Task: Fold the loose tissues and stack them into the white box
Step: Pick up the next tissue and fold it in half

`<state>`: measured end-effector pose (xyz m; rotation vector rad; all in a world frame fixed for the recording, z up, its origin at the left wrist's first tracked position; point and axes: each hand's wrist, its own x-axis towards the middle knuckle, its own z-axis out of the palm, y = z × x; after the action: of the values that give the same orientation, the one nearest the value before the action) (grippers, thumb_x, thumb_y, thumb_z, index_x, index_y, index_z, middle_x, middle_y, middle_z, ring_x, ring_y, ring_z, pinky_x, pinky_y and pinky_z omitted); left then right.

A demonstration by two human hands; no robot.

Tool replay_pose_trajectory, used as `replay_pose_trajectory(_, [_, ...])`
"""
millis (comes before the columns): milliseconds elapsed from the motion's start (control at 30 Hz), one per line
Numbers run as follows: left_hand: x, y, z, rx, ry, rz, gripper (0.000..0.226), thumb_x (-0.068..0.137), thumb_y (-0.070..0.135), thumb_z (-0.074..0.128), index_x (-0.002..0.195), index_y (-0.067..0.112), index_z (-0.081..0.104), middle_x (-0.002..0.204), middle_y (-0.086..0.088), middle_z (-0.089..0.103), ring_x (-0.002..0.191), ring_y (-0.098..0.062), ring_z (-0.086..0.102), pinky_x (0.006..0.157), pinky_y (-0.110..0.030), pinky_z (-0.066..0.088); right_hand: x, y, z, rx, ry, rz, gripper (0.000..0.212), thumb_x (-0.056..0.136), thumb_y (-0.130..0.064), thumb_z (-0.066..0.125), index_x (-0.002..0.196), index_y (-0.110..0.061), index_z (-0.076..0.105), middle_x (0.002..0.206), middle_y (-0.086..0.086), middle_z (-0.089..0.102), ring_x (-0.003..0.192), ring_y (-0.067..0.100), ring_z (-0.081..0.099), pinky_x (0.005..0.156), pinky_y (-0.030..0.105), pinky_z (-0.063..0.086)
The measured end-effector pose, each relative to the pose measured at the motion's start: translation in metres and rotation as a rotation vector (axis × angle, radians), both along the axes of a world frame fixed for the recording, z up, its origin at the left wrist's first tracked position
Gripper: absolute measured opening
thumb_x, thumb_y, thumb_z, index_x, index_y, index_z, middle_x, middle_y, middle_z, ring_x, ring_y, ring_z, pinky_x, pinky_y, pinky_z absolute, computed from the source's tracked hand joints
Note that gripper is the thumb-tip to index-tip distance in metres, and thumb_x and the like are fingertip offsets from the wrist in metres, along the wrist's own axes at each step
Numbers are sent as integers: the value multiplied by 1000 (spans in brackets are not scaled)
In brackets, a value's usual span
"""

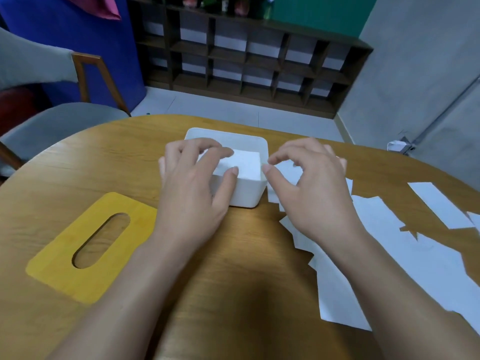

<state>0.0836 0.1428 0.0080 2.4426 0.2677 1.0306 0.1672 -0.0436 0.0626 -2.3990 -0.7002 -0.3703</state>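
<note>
The white box stands open at the middle of the table. A folded white tissue lies in its top. My left hand is over the box's left half, fingertips on the tissue's top and thumb against its near edge. My right hand hovers just right of the box with curled fingers, thumb and index tip close together by the box's right rim, nothing clearly between them. Several loose tissues lie flat and overlapping on the table under and to the right of that hand.
A yellow wooden lid with an oval slot lies flat at the left front of the round wooden table. A grey chair stands behind the table at the left. A dark cubby shelf lines the far wall.
</note>
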Motion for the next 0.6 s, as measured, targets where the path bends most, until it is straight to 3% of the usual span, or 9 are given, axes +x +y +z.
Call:
replay_pose_trajectory(200, [-6, -50, -11, -70, 19, -142, 27, 101, 24, 73, 127, 20, 76, 120, 6, 63, 118, -21, 49, 99, -32, 46, -39, -36, -24, 129, 110, 3, 9, 98, -47, 75, 94, -38, 75, 113, -25, 68, 110, 3, 59, 105, 38, 39])
replay_pose_trajectory(300, [-12, -72, -22, -123, 106, -230, 27, 101, 25, 74, 127, 24, 76, 118, 11, 63, 118, -18, 50, 101, -27, 45, -50, -54, -39, 143, 151, -1, 6, 98, -40, 78, 94, -37, 75, 109, -24, 70, 108, 4, 61, 103, 37, 40])
replay_pose_trajectory(433, [-20, -93, -37, -89, 275, -373, 26, 104, 34, 69, 129, 29, 74, 125, 15, 66, 124, -11, 50, 105, -29, 46, -56, -85, -65, 143, 182, -42, 8, 99, -32, 74, 92, -36, 74, 102, -24, 71, 104, 5, 63, 94, 47, 51])
replay_pose_trajectory(600, [-24, -107, -45, -48, 370, -461, 24, 106, 36, 66, 130, 34, 71, 127, 23, 66, 127, -6, 50, 107, -29, 46, -60, -120, -85, 20, 185, -99, 6, 99, -33, 76, 99, -38, 74, 106, -23, 68, 108, 4, 62, 102, 39, 45])
